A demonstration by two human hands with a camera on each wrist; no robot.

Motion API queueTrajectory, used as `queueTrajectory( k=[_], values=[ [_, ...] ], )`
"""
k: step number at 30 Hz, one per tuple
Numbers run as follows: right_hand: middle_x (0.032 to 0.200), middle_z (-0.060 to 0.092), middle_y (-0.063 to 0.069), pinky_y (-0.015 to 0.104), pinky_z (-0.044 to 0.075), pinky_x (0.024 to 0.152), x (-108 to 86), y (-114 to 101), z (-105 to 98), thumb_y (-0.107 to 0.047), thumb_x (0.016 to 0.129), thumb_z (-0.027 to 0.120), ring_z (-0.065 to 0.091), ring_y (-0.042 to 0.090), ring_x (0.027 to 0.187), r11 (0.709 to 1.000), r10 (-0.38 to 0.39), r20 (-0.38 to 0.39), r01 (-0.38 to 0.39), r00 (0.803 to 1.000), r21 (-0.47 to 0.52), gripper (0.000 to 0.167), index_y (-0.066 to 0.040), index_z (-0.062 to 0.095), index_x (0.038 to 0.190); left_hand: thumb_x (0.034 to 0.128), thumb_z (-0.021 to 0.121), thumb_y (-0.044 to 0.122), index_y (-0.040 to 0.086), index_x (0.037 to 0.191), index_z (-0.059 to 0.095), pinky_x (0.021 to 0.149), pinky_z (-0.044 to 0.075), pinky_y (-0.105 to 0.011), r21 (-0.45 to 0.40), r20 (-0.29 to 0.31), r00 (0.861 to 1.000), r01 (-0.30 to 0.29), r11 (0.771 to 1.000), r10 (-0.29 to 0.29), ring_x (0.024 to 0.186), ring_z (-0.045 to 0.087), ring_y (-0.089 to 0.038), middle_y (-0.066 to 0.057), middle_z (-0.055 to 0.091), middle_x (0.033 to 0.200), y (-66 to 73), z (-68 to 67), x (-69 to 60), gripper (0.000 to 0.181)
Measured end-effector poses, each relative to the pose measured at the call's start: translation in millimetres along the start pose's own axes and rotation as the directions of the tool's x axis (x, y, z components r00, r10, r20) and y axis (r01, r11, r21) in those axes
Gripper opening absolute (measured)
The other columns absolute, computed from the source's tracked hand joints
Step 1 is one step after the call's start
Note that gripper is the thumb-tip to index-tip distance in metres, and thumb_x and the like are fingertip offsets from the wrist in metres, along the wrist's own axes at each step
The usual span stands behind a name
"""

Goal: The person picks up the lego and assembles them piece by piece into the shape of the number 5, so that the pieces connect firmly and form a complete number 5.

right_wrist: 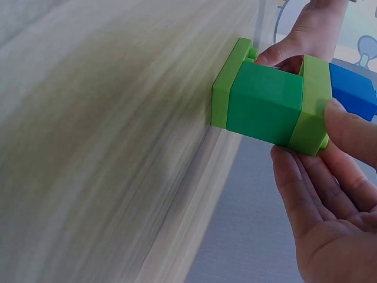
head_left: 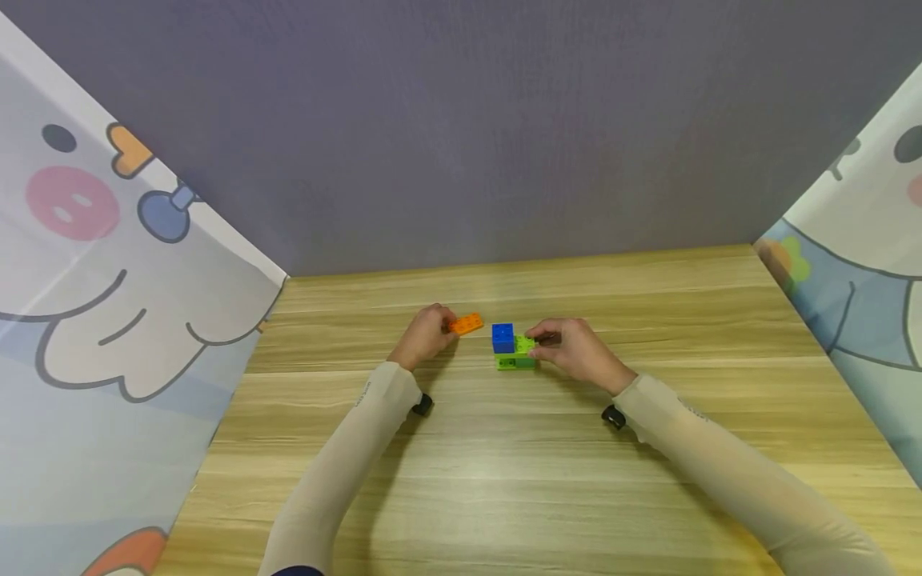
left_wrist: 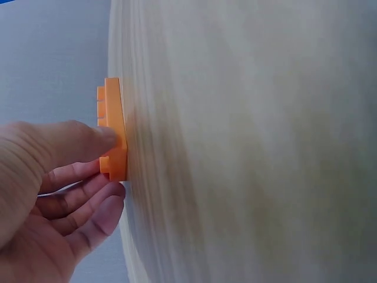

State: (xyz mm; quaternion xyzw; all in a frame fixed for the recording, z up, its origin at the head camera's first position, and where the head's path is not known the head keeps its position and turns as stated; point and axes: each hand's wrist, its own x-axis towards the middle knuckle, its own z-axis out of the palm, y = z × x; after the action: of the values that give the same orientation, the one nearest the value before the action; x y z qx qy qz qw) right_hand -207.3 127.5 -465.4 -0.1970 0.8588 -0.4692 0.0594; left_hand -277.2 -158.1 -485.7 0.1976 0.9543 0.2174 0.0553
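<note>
A flat orange toy brick (head_left: 467, 323) with studs on top is pinched between the thumb and fingers of my left hand (head_left: 426, 332), by its left end. In the left wrist view the orange brick (left_wrist: 116, 130) is at or just above the tabletop. To its right stands a small stack: a light green plate (right_wrist: 231, 82) at the bottom, a darker green brick (right_wrist: 265, 103) on it, another light green plate (right_wrist: 312, 106), and a blue brick (head_left: 503, 338) on the left part of the top. My right hand (head_left: 576, 350) grips the upper light green plate at its right end.
The wood-patterned table (head_left: 475, 480) meets a grey wall (head_left: 461, 144) at the back. Cartoon-printed panels (head_left: 108, 280) rise on the left and right sides. A black wrist device (head_left: 614, 416) shows under the right sleeve, another (head_left: 423, 405) at the left.
</note>
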Motion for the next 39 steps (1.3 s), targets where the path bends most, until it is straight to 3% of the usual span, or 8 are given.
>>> queueTrajectory(
  k=[9,16,27,34,39],
  values=[
    [0.106,0.066,0.005,0.028,0.053,0.075,-0.2,0.7,1.8,-0.011,0.082,0.075,0.064,0.019,0.093,1.000,-0.009,-0.005,0.009,1.000,-0.007,0.025,-0.008,0.070,0.107,0.0790,0.074,0.011,0.001,0.101,0.068,0.072,0.048,-0.029,-0.007,-0.008,1.000,0.011,1.000,-0.011,0.080,0.055,-0.018,-0.007,0.060,0.097,1.0,-3.8,-3.3,0.025],
    [0.106,0.067,0.006,0.030,0.053,0.077,-1.8,0.4,2.0,-0.009,0.082,0.075,0.064,0.021,0.093,1.000,-0.021,-0.008,0.020,1.000,-0.007,0.026,-0.006,0.069,0.107,0.0774,0.073,0.008,0.002,0.098,0.066,0.069,0.049,-0.029,-0.091,-0.069,0.998,-0.012,0.996,0.006,0.080,0.055,-0.019,-0.007,0.057,0.093,12.5,-17.1,-14.8,0.022],
    [0.106,0.066,0.007,0.029,0.053,0.077,-1.8,0.4,3.8,-0.008,0.082,0.074,0.064,0.022,0.094,1.000,-0.009,-0.002,0.009,1.000,-0.005,0.026,-0.005,0.069,0.108,0.0782,0.075,0.010,0.004,0.098,0.068,0.071,0.051,-0.029,-0.074,-0.168,0.980,-0.117,0.990,0.103,0.081,0.059,-0.023,-0.004,0.059,0.092,41.1,-39.6,-31.2,0.022],
    [0.105,0.066,0.007,0.028,0.053,0.076,-2.0,-0.7,3.8,-0.009,0.082,0.075,0.064,0.021,0.093,1.000,-0.008,-0.011,0.007,1.000,-0.010,0.026,-0.006,0.069,0.107,0.0792,0.074,0.010,0.006,0.098,0.066,0.074,0.051,-0.028,-0.077,-0.208,0.962,-0.195,0.978,0.176,0.084,0.061,-0.026,-0.003,0.058,0.094,57.8,-47.1,-36.0,0.021],
    [0.105,0.066,0.005,0.028,0.052,0.077,-1.9,-1.7,3.0,-0.009,0.083,0.074,0.064,0.020,0.093,0.999,-0.020,-0.005,0.019,1.000,-0.026,0.025,-0.007,0.068,0.107,0.0804,0.073,0.011,0.007,0.100,0.066,0.076,0.051,-0.029,-0.075,-0.229,0.952,-0.228,0.971,0.206,0.083,0.059,-0.021,-0.001,0.057,0.094,66.0,-51.1,-37.8,0.021]
  ],
)
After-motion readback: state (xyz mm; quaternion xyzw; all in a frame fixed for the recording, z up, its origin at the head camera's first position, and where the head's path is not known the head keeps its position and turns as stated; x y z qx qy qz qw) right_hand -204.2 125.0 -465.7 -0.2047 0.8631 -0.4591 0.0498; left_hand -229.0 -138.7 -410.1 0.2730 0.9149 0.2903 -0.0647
